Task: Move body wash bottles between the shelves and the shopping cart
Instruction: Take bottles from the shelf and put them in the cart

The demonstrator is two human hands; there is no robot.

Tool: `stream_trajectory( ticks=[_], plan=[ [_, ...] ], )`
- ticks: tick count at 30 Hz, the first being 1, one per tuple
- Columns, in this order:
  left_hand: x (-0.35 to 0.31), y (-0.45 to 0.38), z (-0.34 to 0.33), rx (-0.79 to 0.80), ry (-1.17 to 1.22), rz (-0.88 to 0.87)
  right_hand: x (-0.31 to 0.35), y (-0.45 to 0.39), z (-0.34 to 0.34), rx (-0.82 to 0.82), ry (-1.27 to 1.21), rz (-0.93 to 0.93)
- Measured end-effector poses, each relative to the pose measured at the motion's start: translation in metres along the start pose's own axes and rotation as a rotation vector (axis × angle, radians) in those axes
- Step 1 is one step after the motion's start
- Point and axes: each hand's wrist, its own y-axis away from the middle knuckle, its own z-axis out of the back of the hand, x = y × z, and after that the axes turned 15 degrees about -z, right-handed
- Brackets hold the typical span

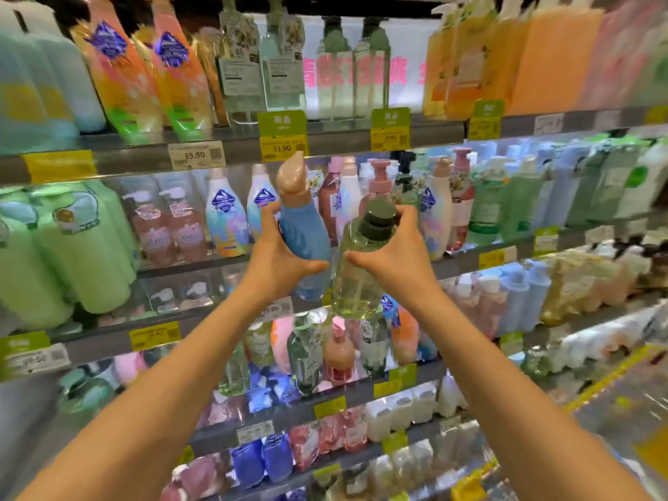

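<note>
My left hand [276, 263] grips a blue body wash bottle [307, 233] with a beige pump top, held upright and tilted slightly left. Beside it, my right hand [392, 256] grips a clear pale-green bottle [356, 280] with a dark green pump cap. The two bottles are side by side and nearly touching, raised in front of the second shelf [231, 260] from the top. No shopping cart is in view.
Several shelves packed with body wash bottles fill the view: orange and clear bottles on the top shelf [325, 137], green ones [83, 247] at left, refill pouches lower down. Yellow and green price tags [282, 133] line the shelf edges. The right side is blurred.
</note>
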Motion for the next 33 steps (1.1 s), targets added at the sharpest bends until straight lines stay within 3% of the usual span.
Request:
stream_trajectory(
  ticks=[9,18,25,28,33],
  plan=[
    [-0.091,0.087,-0.071,0.16,0.217,0.049,-0.022,0.114,0.117,-0.128,0.104,-0.145],
    [-0.16,0.134,-0.231,0.31,0.382,0.146,-0.093,0.184,0.267,-0.264,0.199,-0.343],
    [-0.16,0.18,-0.344,0.416,0.381,0.318,-0.17,0.194,0.329,-0.271,0.199,-0.499],
    [-0.141,0.182,-0.39,0.41,0.434,0.395,-0.205,0.181,0.344,-0.255,0.211,-0.595],
    [-0.099,0.178,-0.466,0.548,0.407,0.471,-0.277,0.147,0.355,-0.212,0.285,-0.759]
  ],
)
